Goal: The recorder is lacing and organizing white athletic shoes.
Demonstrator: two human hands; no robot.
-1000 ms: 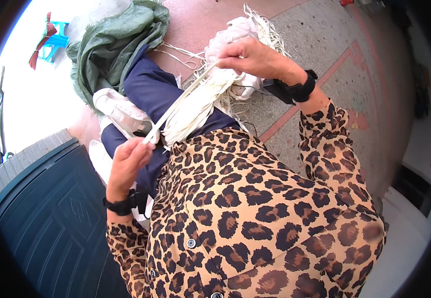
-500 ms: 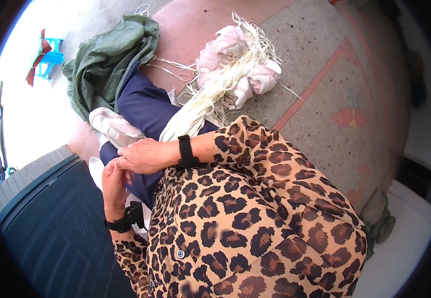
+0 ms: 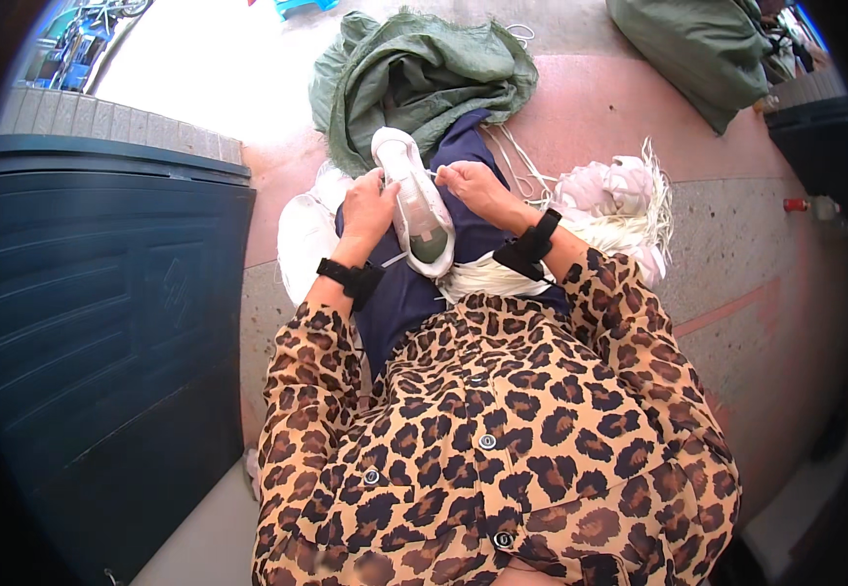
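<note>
A pale pink and white sneaker (image 3: 422, 210) lies on my navy-clad lap, its toe pointing away and its greenish insole showing at the heel. At its left edge, my left hand (image 3: 369, 207) is closed with the fingertips against the shoe; what they pinch is too small to make out. On the other side, my right hand (image 3: 477, 190) pinches a short white shoelace close to the shoe's upper. A thick bundle of cream shoelaces (image 3: 492, 279) lies across my lap below the right forearm. Both wrists wear black bands.
A crumpled green woven sack (image 3: 424, 73) lies beyond my knees. Pale pink bundled pieces (image 3: 607, 190) with loose laces are on the right. Several white shoes (image 3: 305, 239) sit left of my leg. A dark blue panelled door (image 3: 116, 322) stands left; a full green sack (image 3: 692, 54) is far right.
My hands were together at the left over the shoe; now they are apart, one on each side of it. The view has turned left, and the sneaker now points away from me.
</note>
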